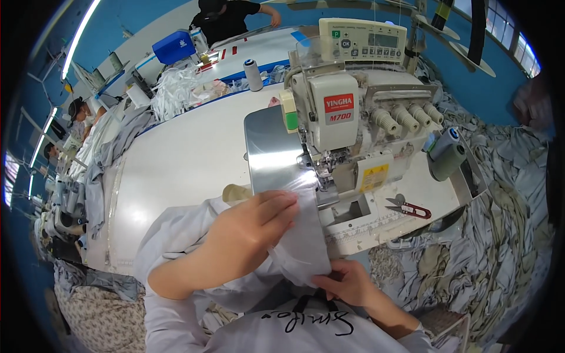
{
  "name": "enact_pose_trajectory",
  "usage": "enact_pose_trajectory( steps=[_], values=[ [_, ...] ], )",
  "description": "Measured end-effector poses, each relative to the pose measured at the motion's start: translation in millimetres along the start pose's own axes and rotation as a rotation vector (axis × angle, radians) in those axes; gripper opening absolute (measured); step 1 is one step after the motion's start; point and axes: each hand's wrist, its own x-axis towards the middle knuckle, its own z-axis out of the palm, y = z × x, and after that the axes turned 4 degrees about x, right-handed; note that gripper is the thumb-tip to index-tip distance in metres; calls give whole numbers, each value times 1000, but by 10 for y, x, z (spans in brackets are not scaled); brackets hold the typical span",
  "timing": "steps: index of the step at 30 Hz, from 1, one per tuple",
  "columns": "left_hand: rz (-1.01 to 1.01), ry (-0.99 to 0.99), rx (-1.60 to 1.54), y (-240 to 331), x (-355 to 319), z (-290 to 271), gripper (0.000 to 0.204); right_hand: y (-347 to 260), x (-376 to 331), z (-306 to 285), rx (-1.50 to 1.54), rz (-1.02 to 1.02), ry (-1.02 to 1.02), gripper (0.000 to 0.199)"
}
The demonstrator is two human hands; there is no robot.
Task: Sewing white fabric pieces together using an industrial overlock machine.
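A piece of light grey fabric stretches from the front of the white overlock sewing machine down toward my lap. Its upper end lies at the metal presser foot area. My left hand is closed at the left side of this fabric, its fingers bent together over the cloth just below the shiny metal plate; its thumb is hidden. Lower down, my right hand pinches the fabric's right edge between thumb and fingers. More grey cloth bunches under my left forearm.
Red-handled thread snips lie on the machine bed, right of the needle area. Thread cones stand farther right, and another cone stands behind the white table. Fabric heaps fill the right side. A co-worker sits across.
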Motion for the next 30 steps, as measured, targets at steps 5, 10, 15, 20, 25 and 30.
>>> enact_pose_trajectory(
  steps=[5,10,15,20,25,30],
  values=[
    [32,27,-5,-24,83,126,36,-376,51,5,101,-243,136,35],
    [81,69,8,-19,200,216,42,-515,284,-36,265,-284,170,23],
    [88,86,15,-24,249,266,41,-518,361,-62,330,-321,242,15],
    [57,84,7,-15,256,286,39,-508,357,-113,329,-322,234,15],
    [84,87,48,-80,248,304,32,-532,367,-108,347,-308,232,15],
    [-26,19,72,-142,173,91,63,-555,417,-106,319,-369,184,15]
  ],
)
